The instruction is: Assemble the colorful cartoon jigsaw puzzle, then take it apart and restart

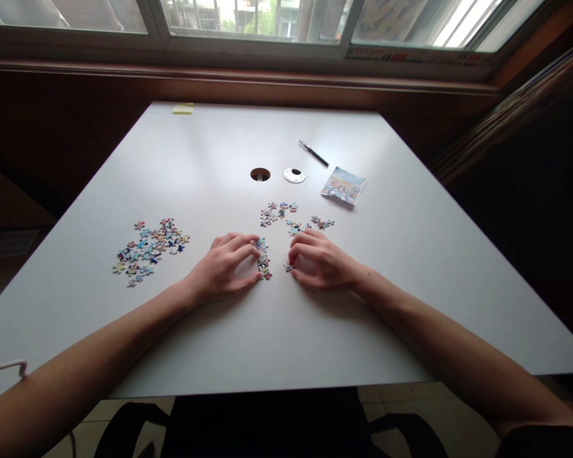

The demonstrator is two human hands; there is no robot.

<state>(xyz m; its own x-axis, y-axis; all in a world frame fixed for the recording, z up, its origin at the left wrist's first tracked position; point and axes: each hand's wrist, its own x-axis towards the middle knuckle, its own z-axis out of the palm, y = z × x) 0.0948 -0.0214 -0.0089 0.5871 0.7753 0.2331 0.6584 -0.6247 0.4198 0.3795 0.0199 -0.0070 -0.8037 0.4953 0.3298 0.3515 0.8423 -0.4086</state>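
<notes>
Both hands rest on a white table [277, 331] near its middle. My left hand [224, 267] lies with fingers curled, its fingertips and thumb touching a short strip of joined puzzle pieces [263, 257]. My right hand [318, 261] is curled too, its thumb and fingertips pinched on a single small puzzle piece [287, 267] lying on the table just right of the strip. A loose group of partly joined pieces [291, 217] lies just beyond both hands. A larger heap of loose puzzle pieces [148, 249] lies left of my left hand.
A small printed picture [342, 185] lies at the right rear, a black pen [314, 152] beyond it. A round cable hole [260, 174] and its silver cap [294, 175] sit mid-table. A yellow sticky pad [183, 109] lies at the far edge under a window.
</notes>
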